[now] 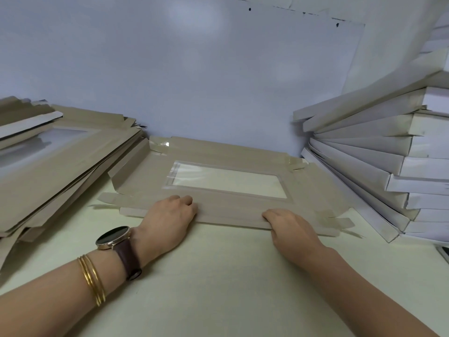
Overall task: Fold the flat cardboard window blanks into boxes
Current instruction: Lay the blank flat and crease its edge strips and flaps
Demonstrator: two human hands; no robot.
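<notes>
In the middle of the frame the flat window blank [143, 178] lies on the pale table [218, 276], its near flap gripped by the curled fingers of both the left hand [170, 218] and right hand [290, 227].

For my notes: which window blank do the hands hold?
The single middle blank: left hand and right hand hold its near flap; the left stack lies untouched.

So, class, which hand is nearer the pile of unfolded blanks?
Left. The left hand holds the near flap just right of the pile of unfolded blanks; the right hand grips that flap farther right.
</notes>
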